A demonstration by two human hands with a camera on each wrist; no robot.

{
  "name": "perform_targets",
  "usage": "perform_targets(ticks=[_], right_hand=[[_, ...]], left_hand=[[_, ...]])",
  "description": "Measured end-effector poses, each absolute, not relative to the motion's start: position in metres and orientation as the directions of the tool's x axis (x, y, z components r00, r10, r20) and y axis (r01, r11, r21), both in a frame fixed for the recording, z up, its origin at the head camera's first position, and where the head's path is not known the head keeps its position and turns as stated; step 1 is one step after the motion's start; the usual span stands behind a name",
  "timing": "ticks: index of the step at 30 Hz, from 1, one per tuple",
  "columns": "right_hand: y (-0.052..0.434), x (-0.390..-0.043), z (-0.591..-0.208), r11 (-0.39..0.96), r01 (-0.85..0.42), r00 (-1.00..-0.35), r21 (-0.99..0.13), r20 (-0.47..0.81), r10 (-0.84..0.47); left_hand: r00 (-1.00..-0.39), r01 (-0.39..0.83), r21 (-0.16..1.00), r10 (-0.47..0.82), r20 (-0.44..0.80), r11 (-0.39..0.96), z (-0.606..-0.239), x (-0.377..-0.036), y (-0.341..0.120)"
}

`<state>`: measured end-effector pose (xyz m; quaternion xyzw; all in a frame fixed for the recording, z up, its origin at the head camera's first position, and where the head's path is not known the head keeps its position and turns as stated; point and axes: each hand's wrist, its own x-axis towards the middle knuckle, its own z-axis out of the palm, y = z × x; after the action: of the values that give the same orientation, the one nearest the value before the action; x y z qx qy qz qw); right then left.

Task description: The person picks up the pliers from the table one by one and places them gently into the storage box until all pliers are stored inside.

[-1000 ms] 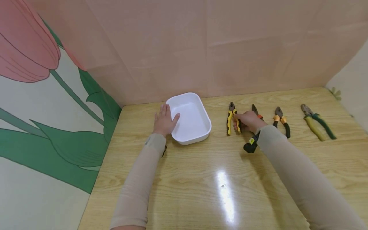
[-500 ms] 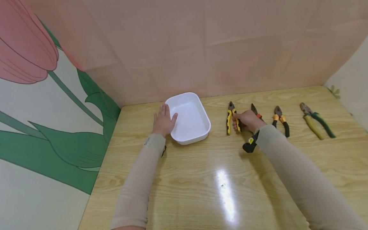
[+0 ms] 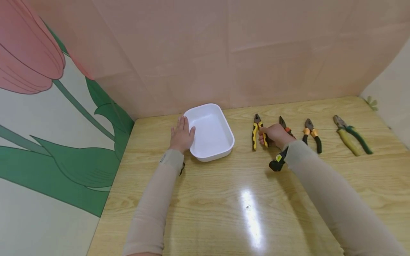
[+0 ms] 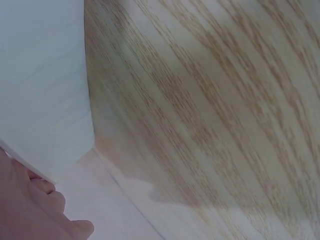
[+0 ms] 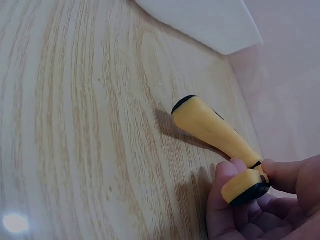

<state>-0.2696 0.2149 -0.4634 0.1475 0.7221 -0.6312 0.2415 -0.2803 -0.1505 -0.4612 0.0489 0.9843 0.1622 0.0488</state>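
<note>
My left hand lies with fingers straight against the left rim of a white plastic tray, thumb over its inside. In the left wrist view, the tray's outer wall fills the upper left and the fingers rest at its rim. My right hand grips the right handle of yellow-and-black pliers, whose jaws point to the back wall. The right wrist view shows thumb and fingers curled round one handle, while the other handle sticks out free, close over the table.
Right of the held pliers lie red-handled pliers, partly hidden by the right hand, orange-and-black pliers, and pliers with one yellow and one green handle. A pink-covered wall borders the wooden table at the back.
Both hands keep their places on the tray and the pliers. The whole head view shifts slightly; otherwise nothing visibly moves.
</note>
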Motion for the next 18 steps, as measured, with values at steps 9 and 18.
perform_targets(ticks=[9,18], right_hand=[[0.2148,-0.2677,-0.4633,0.148,0.518,-0.843,-0.843,-0.532,-0.08],[0.2124,-0.2662,-0.4663,0.118,0.507,-0.856,-0.854,-0.515,-0.046]], left_hand=[[-0.99,0.07,0.335,0.106,-0.09,0.94,-0.4596,-0.2788,-0.1491],[-0.991,0.066,0.342,0.101,-0.084,0.937,-0.4575,-0.2762,-0.148]])
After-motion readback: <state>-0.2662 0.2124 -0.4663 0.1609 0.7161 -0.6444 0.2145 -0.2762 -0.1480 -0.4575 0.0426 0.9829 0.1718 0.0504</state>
